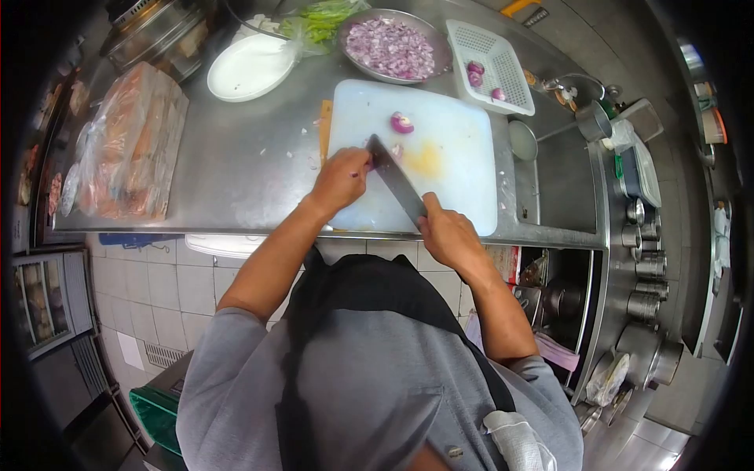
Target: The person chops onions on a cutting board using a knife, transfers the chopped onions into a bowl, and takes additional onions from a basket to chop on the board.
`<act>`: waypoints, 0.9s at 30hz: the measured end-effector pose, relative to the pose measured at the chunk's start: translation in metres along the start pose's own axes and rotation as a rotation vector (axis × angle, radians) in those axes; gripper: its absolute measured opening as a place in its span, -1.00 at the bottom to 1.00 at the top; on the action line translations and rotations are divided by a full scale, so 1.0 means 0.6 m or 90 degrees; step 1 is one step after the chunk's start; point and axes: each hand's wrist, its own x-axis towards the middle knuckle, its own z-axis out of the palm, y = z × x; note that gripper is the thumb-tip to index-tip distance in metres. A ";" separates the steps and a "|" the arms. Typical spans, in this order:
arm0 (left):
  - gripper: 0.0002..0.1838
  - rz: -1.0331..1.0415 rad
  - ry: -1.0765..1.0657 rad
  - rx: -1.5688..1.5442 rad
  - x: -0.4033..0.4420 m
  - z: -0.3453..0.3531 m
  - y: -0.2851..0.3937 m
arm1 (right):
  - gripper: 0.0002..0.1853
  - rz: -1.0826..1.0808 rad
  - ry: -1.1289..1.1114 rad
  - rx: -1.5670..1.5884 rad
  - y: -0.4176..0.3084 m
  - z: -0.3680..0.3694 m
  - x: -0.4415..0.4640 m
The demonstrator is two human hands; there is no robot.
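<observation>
My right hand (452,234) is closed round the handle end of a large kitchen knife (398,182), whose broad blade slants up and left across the white cutting board (463,157). Close to the blade's far end, my left hand (344,179) has its fingers curled together at the board's left side; what they hold, if anything, is mostly hidden, with only a hint of purple showing. Beyond the blade lies a cut piece of red onion (402,122). A small onion scrap (397,149) rests beside the knife, near a yellow stain on the board.
Behind the board stand a metal bowl of chopped red onion (390,49) and a white perforated basket (514,74) with several onions. A white dish (250,69) and a plastic-wrapped stack (129,145) sit leftward. At right is a sink (558,184). The steel counter's front edge (259,234) faces me.
</observation>
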 end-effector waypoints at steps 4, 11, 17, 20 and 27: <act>-0.96 0.001 -0.007 0.012 -0.005 0.000 0.001 | -0.79 0.013 -0.008 0.011 -0.003 0.006 -0.006; -0.92 0.020 0.001 0.009 -0.008 -0.002 -0.004 | -0.79 0.011 -0.021 0.023 -0.004 0.016 -0.006; -0.90 0.035 0.002 0.007 -0.010 -0.003 -0.010 | -0.77 0.028 -0.006 0.065 -0.007 0.015 -0.010; -0.91 0.041 -0.020 0.019 -0.002 -0.007 -0.014 | -0.76 0.038 -0.020 0.076 0.011 0.013 -0.008; -0.82 -0.028 -0.553 0.452 0.113 -0.061 0.076 | -0.76 0.129 0.098 0.074 0.036 -0.040 -0.055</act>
